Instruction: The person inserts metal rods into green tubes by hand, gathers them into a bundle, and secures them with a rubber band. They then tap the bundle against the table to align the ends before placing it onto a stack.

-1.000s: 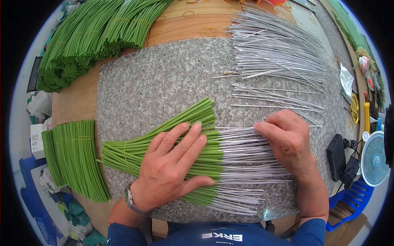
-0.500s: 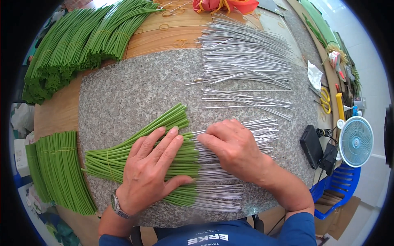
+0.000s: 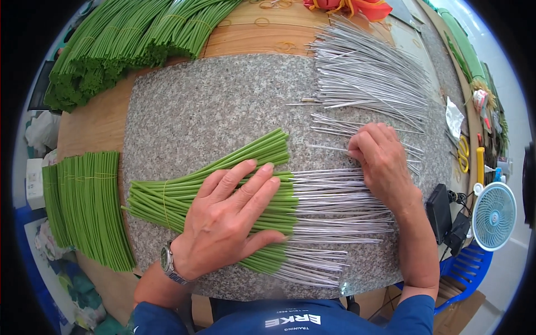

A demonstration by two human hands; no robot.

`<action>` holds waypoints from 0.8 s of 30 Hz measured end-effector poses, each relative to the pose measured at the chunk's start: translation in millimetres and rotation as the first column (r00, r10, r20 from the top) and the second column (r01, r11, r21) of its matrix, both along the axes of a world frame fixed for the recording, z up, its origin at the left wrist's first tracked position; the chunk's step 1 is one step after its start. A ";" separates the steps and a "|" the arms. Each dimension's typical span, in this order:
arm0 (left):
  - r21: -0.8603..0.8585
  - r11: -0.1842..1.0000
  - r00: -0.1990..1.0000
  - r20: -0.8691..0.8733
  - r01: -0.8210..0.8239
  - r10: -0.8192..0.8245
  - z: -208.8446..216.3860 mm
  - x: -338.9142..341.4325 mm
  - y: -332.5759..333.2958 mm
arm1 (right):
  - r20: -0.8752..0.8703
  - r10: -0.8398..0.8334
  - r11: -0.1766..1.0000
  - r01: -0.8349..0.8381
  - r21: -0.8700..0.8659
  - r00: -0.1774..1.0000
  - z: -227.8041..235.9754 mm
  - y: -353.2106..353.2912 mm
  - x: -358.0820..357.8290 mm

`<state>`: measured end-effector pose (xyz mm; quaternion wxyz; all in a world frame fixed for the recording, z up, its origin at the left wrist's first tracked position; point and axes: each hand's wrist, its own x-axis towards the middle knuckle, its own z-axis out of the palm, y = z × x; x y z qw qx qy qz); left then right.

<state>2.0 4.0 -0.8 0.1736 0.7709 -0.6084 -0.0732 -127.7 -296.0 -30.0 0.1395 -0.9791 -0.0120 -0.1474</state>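
Observation:
My left hand (image 3: pixel 226 223) lies flat across a fanned bundle of green plastic tubes (image 3: pixel 262 149), fingers stretched out and pressing on it. A rubber band (image 3: pixel 164 201) circles the bundle near its left end. Silvery wires (image 3: pixel 340 192) stick out of the right ends of many tubes; the upper tubes show none. My right hand (image 3: pixel 385 162) is closed in a pinch on a single wire (image 3: pixel 328 147), whose free end points left toward the tubes. Just beyond it lie a few loose wires (image 3: pixel 332 124), partly hidden by that hand. Farther back is a large wire pile (image 3: pixel 368 78).
Banded green tube bundles are heaped at the far left (image 3: pixel 123 44), and more lie at the left (image 3: pixel 86 206). Everything rests on or around a grey speckled slab (image 3: pixel 223 100). At the right are yellow-handled scissors (image 3: pixel 463 154), a black box (image 3: pixel 439 209) and a small fan (image 3: pixel 494 216).
My right hand has moved away from the tube ends, right and back to the loose wires, and now pinches one. My left hand stays on the bundle. The whole view has shifted slightly.

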 end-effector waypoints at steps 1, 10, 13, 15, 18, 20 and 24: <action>-0.011 1.000 1.000 0.003 0.001 -0.001 1.5 -0.2 -0.7 | 0.012 0.046 0.999 -0.046 -0.010 0.999 -0.3 1.4 -0.4; 0.020 1.000 1.000 0.011 0.000 0.000 4.8 -0.8 -1.7 | 0.025 0.192 0.981 -0.191 -0.021 0.981 5.9 17.9 -1.1; 0.020 1.000 1.000 0.008 0.002 -0.002 4.2 -0.6 -2.3 | 0.038 0.192 0.981 -0.192 -0.003 0.981 2.0 18.1 -0.9; 0.020 1.000 1.000 0.007 0.002 -0.002 3.5 -0.3 -1.3 | 0.024 0.204 0.979 -0.204 -0.015 0.979 1.5 18.2 -0.7; 0.055 0.998 1.000 0.002 -0.004 0.003 3.9 -0.4 0.4 | 0.028 0.201 0.980 -0.200 -0.010 0.979 1.7 19.2 0.0; 0.053 0.999 1.000 0.005 0.001 -0.001 3.8 0.0 0.2 | 0.033 0.201 0.980 -0.201 0.000 0.979 0.9 19.4 0.3; 0.052 0.999 1.000 0.006 0.001 -0.001 4.5 -0.1 -0.1 | 0.033 0.211 0.977 -0.211 0.012 0.977 0.9 19.8 1.9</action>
